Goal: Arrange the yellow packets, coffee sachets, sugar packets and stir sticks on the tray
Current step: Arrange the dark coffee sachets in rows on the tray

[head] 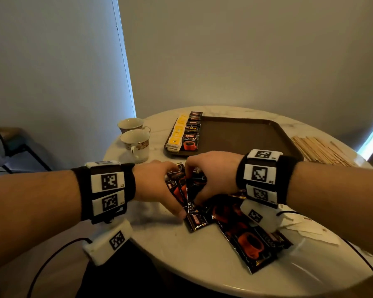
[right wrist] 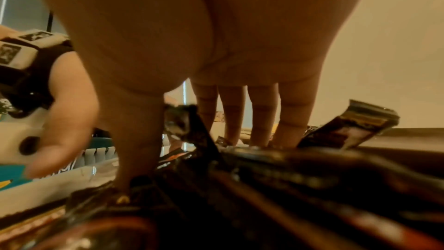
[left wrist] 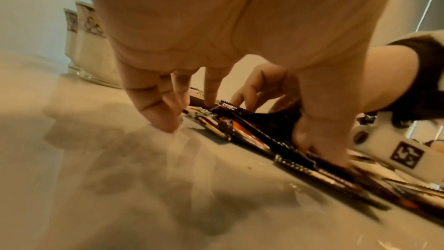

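A heap of black coffee sachets [head: 252, 239] lies on the marble table near the front. My left hand [head: 172, 190] and right hand [head: 193, 184] meet over its far end, each with fingers behind and thumb in front of a bunch of sachets. In the left wrist view my left hand [left wrist: 264, 130] has its thumb pressed on the sachets [left wrist: 252, 126]. In the right wrist view my right hand [right wrist: 194, 161] straddles upturned sachets [right wrist: 276, 161]. The brown tray [head: 241, 138] holds a column of yellow packets [head: 178, 131] and a column of coffee sachets [head: 192, 134] at its left side.
Wooden stir sticks [head: 319, 149] lie on the table right of the tray. White sugar packets [head: 310, 229] lie under my right forearm. Two teacups [head: 136, 143] stand left of the tray. A chair [head: 13, 145] is beyond the table's left edge.
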{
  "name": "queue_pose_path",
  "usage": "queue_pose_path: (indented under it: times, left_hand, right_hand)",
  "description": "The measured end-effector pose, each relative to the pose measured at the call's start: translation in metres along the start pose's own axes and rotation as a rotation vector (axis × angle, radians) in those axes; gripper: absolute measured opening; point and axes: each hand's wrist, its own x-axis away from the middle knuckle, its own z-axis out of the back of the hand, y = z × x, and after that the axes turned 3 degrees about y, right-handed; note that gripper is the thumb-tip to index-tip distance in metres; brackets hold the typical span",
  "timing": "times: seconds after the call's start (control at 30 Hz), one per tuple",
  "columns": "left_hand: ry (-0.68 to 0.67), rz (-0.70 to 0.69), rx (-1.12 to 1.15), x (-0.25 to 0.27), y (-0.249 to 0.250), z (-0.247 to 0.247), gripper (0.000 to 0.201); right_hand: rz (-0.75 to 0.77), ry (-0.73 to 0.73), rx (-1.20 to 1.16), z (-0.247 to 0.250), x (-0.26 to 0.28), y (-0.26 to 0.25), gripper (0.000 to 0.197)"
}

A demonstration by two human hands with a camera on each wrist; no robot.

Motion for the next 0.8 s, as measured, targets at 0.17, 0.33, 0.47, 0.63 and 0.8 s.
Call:
queue_pose_path:
  times: [0.17,0.33,0.47,0.63,0.8]
  left_hand:
    - [0.094,-0.008,-0.226,-0.007,0.000,-0.006,0.147]
    - [0.095,0.010,-0.131,-0.017,0.000,-0.007,0.108]
    - [0.115,0.046,-0.107,-0.017,0.004,-0.008,0.081]
    - [0.146,0.104,-0.067,-0.012,0.004,-0.006,0.067]
    - [0.100,0.112,0.148,-0.007,-0.002,0.002,0.118]
  right_hand:
    - [0.017,0.048,-0.050,0.012,-0.002,-0.004,0.078]
    - [-0.064,-0.264,-0.015,0.011,0.008,0.004,0.107]
    - [-0.014,-0.130,0.052,0.001,0.001,0.000,0.093]
    - [0.024,0.032,-0.023,0.002,-0.013,0.002,0.069]
    - [0.047,0.061,-0.041,0.000,-0.022,0.003,0.052]
